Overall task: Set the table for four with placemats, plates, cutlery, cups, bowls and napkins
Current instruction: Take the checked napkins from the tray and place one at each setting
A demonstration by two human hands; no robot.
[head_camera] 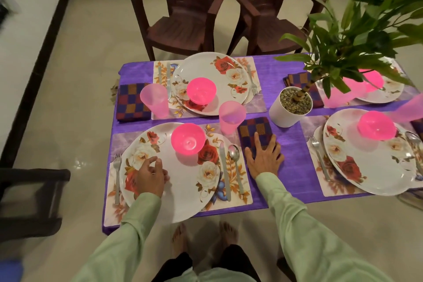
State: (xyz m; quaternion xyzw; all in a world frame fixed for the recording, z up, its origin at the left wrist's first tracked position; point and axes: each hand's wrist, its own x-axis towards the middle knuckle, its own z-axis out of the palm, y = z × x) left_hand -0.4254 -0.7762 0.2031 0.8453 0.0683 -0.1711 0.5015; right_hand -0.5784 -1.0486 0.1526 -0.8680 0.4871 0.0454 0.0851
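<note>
My right hand [264,158] lies flat, fingers spread, on a folded checked napkin [254,128] to the right of the near left setting. My left hand [150,175] hovers over that setting's floral plate [183,181], fingers loosely curled and holding nothing. On the plate stands a pink bowl [188,139]. A knife [224,169] and spoon [234,162] lie to its right on the placemat [238,192], a fork [117,174] to its left. A pink cup [231,117] stands behind the napkin. Three other settings with plates, pink bowls and cutlery fill the purple tablecloth [295,162].
A white pot [286,112] with a leafy plant [357,36] stands mid-table and hides part of the far right setting. Two brown plastic chairs [180,14] stand behind the table. A dark chair [29,199] is at my left. My bare feet [203,238] are under the near edge.
</note>
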